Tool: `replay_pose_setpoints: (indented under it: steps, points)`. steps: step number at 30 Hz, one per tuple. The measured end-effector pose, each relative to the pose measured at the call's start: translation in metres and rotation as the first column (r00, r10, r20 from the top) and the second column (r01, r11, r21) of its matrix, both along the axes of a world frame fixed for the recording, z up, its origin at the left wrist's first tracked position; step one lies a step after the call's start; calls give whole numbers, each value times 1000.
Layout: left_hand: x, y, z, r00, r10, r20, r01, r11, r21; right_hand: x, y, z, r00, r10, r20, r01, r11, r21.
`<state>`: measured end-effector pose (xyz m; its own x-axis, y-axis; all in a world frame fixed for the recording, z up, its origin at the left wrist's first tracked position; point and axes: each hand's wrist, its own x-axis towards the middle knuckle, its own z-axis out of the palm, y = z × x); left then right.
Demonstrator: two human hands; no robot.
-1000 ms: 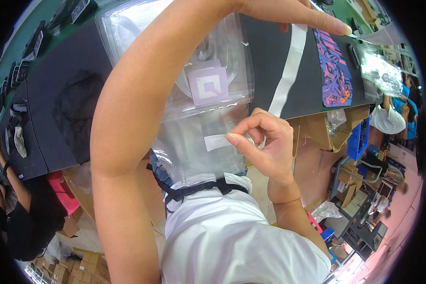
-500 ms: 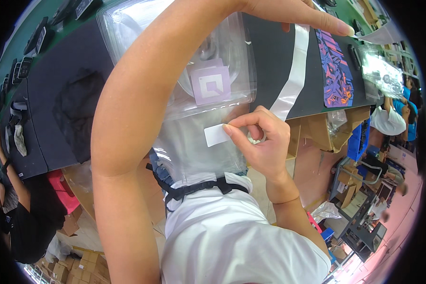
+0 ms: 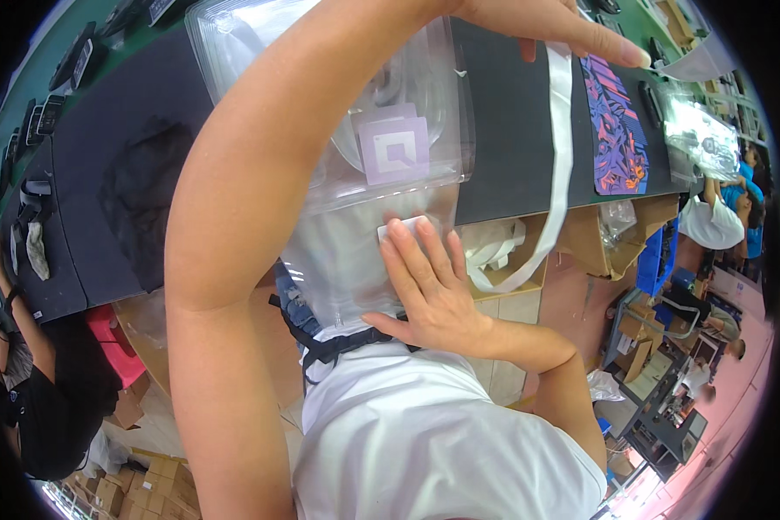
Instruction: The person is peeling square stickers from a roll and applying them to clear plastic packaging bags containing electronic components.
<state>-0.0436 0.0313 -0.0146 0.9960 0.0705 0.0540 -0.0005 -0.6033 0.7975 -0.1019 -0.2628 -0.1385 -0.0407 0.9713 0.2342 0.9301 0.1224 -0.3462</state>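
My right hand (image 3: 429, 290) lies flat with its fingers spread on a clear plastic bag (image 3: 334, 260) at the table's front edge. Under its fingertips shows the upper edge of a small white sticker (image 3: 397, 230). My left arm arches over a stack of clear plastic pouches (image 3: 461, 113). At the upper edge is my left hand (image 3: 550, 24), thumb stretched to the right. Most of its other fingers are out of view. A white backing strip (image 3: 560, 130) hangs from beneath it; whether the hand grips it is unclear. A lilac square card (image 3: 396, 152) shows on the pouches.
A dark cloth (image 3: 147, 191) lies left on the black table mat (image 3: 74, 165). On the right are a colourful patterned mat (image 3: 617, 130) and shiny plastic packs (image 3: 702, 126). Below the edge stand a cardboard box (image 3: 615, 238) and blue bins (image 3: 656, 256). Other people work at both sides.
My right hand has gone from pinching the white sticker to lying flat over it on the bag. The backing strip now hangs in a looser curve. My left hand has barely moved.
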Motion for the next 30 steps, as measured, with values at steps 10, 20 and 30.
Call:
replay_pose_setpoints:
  steps: [10,20,30]
  points:
    - [-15,18,14,973,-229,24,227,971,69,-1,0,3,999,-37,-12,37,999,-8]
    - [-18,-22,29,993,-85,-76,84,996,-28,28,-17,-1,982,173,77,-154,966,-208]
    - [-36,1,12,916,-271,296,317,941,-118,56,-7,43,896,407,-176,-427,899,-94]
